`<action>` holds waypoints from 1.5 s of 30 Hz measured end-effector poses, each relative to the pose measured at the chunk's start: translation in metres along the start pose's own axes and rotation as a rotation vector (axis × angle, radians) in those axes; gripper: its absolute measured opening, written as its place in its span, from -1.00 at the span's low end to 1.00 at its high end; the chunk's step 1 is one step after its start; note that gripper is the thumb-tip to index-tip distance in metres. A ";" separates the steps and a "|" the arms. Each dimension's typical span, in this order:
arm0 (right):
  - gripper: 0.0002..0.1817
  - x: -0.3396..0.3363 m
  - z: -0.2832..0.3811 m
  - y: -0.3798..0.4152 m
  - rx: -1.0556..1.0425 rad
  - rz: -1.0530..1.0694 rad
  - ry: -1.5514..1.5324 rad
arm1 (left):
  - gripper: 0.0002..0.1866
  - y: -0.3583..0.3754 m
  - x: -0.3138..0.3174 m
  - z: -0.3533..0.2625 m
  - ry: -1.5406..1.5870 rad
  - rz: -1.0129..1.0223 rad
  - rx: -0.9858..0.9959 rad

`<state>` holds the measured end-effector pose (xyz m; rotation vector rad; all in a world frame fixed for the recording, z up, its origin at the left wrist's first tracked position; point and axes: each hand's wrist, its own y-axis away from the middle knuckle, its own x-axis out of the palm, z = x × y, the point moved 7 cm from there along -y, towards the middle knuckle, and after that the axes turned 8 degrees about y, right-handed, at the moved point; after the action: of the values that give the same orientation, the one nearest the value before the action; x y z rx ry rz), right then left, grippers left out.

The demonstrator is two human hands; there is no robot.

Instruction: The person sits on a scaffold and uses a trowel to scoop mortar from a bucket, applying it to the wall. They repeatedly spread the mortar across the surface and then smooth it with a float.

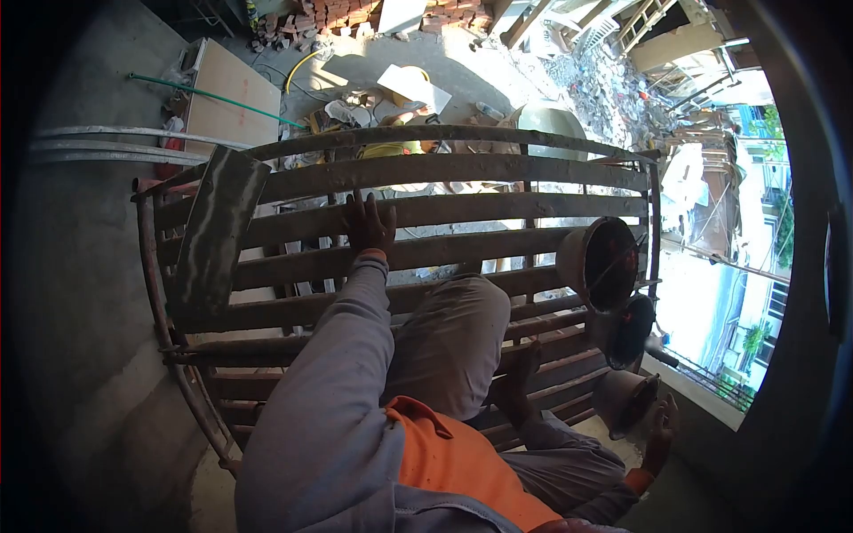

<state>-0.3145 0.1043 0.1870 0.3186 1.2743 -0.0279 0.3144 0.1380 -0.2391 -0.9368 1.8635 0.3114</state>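
My left hand (371,224) lies on the slats of a metal platform (444,250), fingers spread and holding nothing. At the lower right is my right hand (659,435), its fingers stretched out beside the rim of a small pale bucket (615,398) with dark insides. Two more buckets stand just beyond it: a larger bucket (574,266) with a thin stick across its mouth, and a dark-mouthed bucket (606,332). A dark handle (664,353) shows near the middle bucket. Over the slats at the left lies a dark, streaked board (218,231).
My bent knee (458,333) and bare foot rest on the platform. Bare grey walls (89,231) rise on the left, and a window opening (746,311) is at the right. Far below, a person in yellow (391,149), a large tub (546,124), bricks (346,18) and rubble show.
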 end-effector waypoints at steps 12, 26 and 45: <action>-0.49 -0.026 -0.075 0.030 0.102 -0.156 0.061 | -0.42 0.001 -0.004 -0.002 -0.008 -0.039 0.022; -0.43 -0.016 -0.142 0.028 0.389 -0.124 -0.061 | -0.40 0.000 -0.002 0.001 0.002 0.018 -0.023; -0.41 -0.013 -0.181 0.048 0.486 -0.061 -0.038 | -0.41 0.000 -0.003 -0.001 -0.031 -0.006 0.011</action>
<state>-0.4780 0.1939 0.1637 0.6924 1.2286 -0.3985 0.3143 0.1388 -0.2356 -0.9249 1.8324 0.3104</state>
